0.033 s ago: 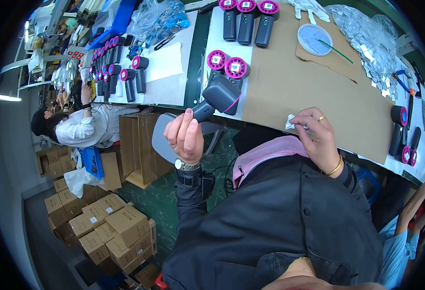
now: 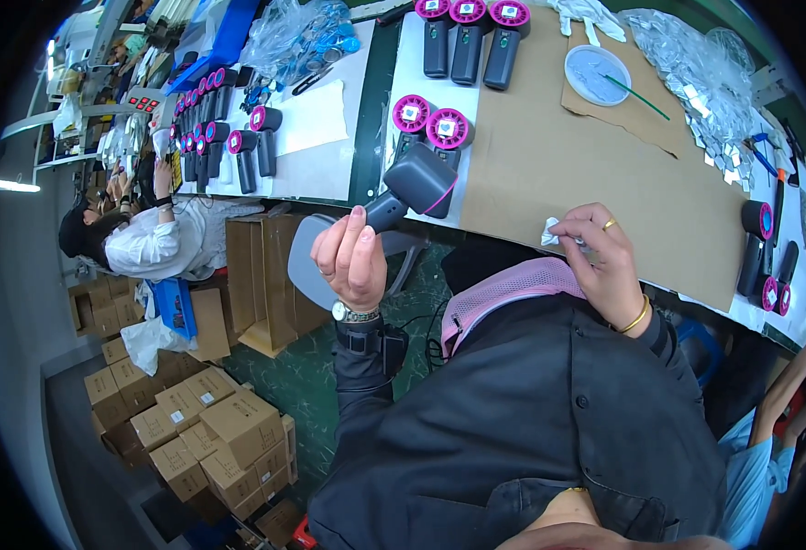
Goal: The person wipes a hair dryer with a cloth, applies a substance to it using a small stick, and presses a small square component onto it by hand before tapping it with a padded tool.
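My left hand point(image 2: 351, 261) is closed round the handle of a dark grey hair-dryer-shaped device point(image 2: 421, 178) with a thin pink line at its head. The device is held tilted above the table's near edge, its head up and to the right. Between thumb and fingers, my right hand point(image 2: 602, 261) pinches a small crumpled white wipe point(image 2: 549, 231), apart from the device. Just behind the held device lie two similar ones with pink rings point(image 2: 447, 128), partly hidden by it.
Brown cardboard point(image 2: 595, 174) covers the table. On it stands a white tub point(image 2: 597, 75) with a green stick. Three more devices point(image 2: 465, 55) lie at the back. A plastic bag of small pieces point(image 2: 696, 82) sits back right. Co-workers are at both sides; cartons point(image 2: 242, 426) are stacked lower left.
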{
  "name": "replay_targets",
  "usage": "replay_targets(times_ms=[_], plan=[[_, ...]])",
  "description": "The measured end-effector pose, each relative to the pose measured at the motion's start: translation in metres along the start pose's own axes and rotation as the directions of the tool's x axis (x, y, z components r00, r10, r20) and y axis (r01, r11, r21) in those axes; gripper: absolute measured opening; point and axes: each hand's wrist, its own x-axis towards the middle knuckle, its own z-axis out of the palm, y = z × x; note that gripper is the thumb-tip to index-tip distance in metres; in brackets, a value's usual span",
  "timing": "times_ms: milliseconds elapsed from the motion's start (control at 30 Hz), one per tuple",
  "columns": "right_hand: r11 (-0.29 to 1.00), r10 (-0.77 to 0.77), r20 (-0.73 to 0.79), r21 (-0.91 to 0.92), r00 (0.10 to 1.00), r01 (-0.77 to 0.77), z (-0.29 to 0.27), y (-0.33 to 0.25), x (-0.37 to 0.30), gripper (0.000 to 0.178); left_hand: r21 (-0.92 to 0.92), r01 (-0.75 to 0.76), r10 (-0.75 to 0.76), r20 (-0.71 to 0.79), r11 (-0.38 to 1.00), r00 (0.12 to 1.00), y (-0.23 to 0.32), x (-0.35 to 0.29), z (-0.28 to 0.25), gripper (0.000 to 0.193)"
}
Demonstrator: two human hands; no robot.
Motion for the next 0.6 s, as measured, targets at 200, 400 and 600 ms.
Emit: replay_targets(times_ms=[200, 400, 600], plan=[[0.997, -0.039, 0.044, -0.067, 0.998, 0.042, 0.0, 0.003, 0.006, 0.023, -0.099, 0.401, -0.4, 0.029, 0.911, 0.916, 0.006, 0.0, 0.017, 0.061], [0.977, -0.18, 0.055, -0.102, 0.982, 0.185, 0.011, 0.003, 0.058, 0.02, -0.354, 0.854, -0.866, 0.187, 0.382, 0.464, -0.041, -0.026, 0.074, 0.066], [0.96, -0.158, 0.111, -0.213, 0.981, 0.179, 0.022, 0.021, 0.099, 0.016, -0.301, 0.89, -0.868, 0.261, 0.341, 0.422, -0.061, -0.046, 0.115, 0.067]])
